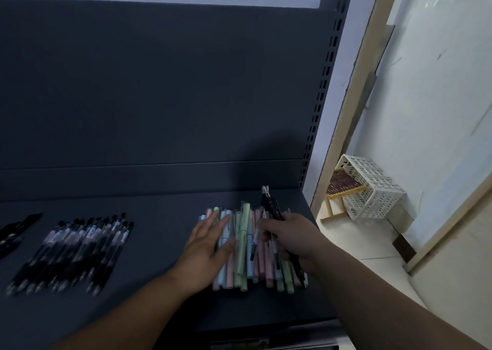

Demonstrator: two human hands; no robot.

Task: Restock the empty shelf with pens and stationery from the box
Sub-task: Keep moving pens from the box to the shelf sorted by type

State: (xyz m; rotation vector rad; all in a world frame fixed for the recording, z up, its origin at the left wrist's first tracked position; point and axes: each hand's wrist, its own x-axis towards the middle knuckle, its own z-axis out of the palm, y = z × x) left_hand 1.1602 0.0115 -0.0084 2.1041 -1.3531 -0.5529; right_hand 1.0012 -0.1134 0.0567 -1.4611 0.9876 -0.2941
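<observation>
I'm looking down at the dark shelf (165, 243), and both hands are working the pile of pastel pens (246, 246) near its right end. The pens lie side by side with their long axes running from the front edge toward the back panel, so any tidying push has to come from the sides, across the barrels. My left hand (207, 246) rests flat against the pile's left flank, fingers spread and extended, gripping nothing; the palm acts as a stop. My right hand (290, 239) sits on the pile's right side, fingers curled closed around a few dark pens (274, 208) whose tips stick up and away past the knuckles, roughly parallel to the pastel ones. The right hand is the nearer one to the free strip of shelf at the far right, so I judge those dark pens would go down there or be carried left. Well apart to the left lies a row of clear-barrelled black pens (72, 254), and further left another dark cluster (13, 232), blurred. On the floor beyond the shelf a white lattice basket (372, 187) lies tipped on its side; its contents are unclear. I can't see the supply box.
</observation>
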